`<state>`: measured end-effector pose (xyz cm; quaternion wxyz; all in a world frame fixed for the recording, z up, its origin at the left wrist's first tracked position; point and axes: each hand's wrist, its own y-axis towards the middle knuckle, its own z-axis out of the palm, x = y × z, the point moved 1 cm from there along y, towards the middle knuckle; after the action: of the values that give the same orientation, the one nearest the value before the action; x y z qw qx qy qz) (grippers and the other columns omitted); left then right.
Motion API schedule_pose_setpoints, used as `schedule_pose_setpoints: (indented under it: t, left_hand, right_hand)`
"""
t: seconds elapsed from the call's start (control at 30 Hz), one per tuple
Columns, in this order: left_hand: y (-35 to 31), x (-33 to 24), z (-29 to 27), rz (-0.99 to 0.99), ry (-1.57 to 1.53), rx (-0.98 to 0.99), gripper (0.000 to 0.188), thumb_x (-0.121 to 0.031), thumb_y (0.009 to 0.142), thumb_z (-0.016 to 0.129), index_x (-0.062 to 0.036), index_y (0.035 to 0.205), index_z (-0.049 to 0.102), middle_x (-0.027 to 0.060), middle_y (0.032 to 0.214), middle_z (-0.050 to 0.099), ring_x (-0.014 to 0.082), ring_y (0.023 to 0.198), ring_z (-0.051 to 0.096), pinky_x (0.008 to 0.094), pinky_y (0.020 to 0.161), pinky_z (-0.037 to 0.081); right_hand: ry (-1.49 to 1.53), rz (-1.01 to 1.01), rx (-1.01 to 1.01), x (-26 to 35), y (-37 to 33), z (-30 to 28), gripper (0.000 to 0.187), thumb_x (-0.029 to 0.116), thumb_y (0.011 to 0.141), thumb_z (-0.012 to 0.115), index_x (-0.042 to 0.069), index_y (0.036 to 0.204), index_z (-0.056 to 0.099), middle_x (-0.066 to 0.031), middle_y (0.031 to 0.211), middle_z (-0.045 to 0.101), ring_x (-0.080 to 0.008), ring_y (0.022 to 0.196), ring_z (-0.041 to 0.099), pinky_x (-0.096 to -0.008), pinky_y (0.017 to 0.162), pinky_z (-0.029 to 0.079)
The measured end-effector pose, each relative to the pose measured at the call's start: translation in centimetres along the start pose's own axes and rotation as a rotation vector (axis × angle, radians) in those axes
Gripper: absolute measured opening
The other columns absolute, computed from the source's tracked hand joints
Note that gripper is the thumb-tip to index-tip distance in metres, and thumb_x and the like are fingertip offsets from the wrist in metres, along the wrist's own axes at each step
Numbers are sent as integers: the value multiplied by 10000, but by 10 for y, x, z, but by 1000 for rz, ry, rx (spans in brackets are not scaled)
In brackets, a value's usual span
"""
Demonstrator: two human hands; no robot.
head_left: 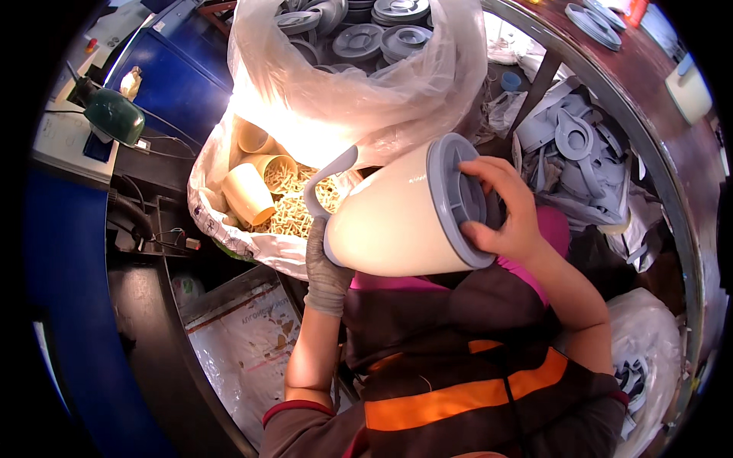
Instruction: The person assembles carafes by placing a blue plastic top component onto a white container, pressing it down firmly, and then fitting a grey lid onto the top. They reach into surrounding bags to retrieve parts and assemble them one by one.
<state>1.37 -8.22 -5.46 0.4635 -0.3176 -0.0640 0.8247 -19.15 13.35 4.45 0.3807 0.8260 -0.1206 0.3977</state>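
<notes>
A cream plastic jug [389,217] lies tilted on its side in front of my chest. It has a curved grey handle [330,179] at its narrow left end. A ribbed grey lid [450,198] covers the wide right end. My left hand [322,275], in a worn grey glove, is closed around the narrow end below the handle; its fingertips are hidden behind the jug. With bare fingers and thumb bent, my right hand [508,210] grips the raised middle of the lid.
Beyond the jug stands a clear plastic bag [359,107] of grey lids [357,42]. A white sack [286,256] holds cream cups [248,195] and small beige pieces. Grey parts [573,137] fill a bag at right, beside a brown table [641,84]. A green lamp [114,113] stands left.
</notes>
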Motion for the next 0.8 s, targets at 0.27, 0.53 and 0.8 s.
schedule_pose_setpoints:
  t: [0.27, 0.53, 0.8]
  left_hand:
    - [-7, 1, 6, 70, 129, 23, 466, -353, 936, 549, -2, 1241, 528, 150, 1187, 619, 255, 1106, 583, 412, 959, 470]
    - [-50, -25, 86, 962, 1199, 378, 617, -405, 876, 604, 104, 1220, 538, 207, 1328, 493, 271, 1188, 510, 359, 1014, 391]
    - [-16, -19, 79, 648, 972, 321, 349, -265, 832, 651, 68, 932, 671, 200, 1337, 488, 247, 1148, 522, 367, 984, 417]
  right_hand:
    - [116, 35, -60, -14, -23, 7, 543, 178, 662, 718, 39, 1170, 584, -116, 1115, 572, -251, 980, 589, -331, 840, 469]
    - [1043, 1045, 38, -70, -47, 54, 401, 264, 992, 449, 60, 1333, 497, -73, 1249, 593, -173, 1097, 594, -323, 906, 498]
    - [490, 515, -111, -26, -27, -21, 282, 220, 964, 512, 5, 1132, 581, -73, 1059, 628, -137, 985, 589, -280, 879, 464]
